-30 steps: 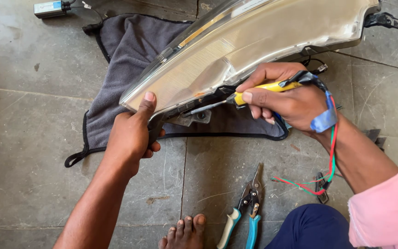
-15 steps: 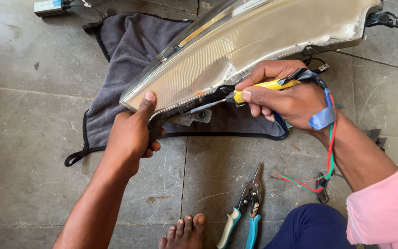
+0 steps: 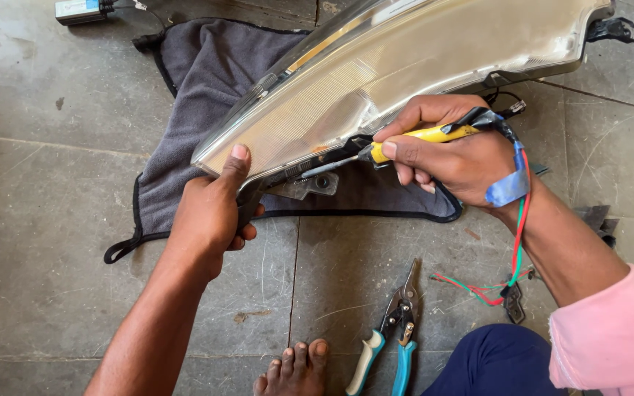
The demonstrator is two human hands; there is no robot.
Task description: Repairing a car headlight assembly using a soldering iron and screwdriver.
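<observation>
A: What has the left hand got?

B: Its grip is closed on the lower corner of the headlight, thumb pressed up on the clear lens, fingers curled under the dark edge of the housing. The big lamp unit runs up and away from that grip, lying tilted over a grey cloth spread on the concrete floor.

A: And the right hand?

B: Wrapped tight around the yellow handle of a screwdriver. The metal shaft runs from that grip toward the left hand, and its tip sits at the seam under the lens, just beside a small metal mounting tab on the housing.

A: How far apart are the two grips?

B: Near each other, along the same lower edge of the headlight; the tab lies between them.

A: Anything trailing from the handle?

B: A red and green wire pair hangs off the back of the handle, taped blue at the wrist, and drops to the floor below the right grip.

A: What else is nearby?

B: Tin snips with blue and white handles lie on the floor below both grips, beside the person's bare toes. Far beyond the left grip, a small boxed module rests on the floor.
</observation>
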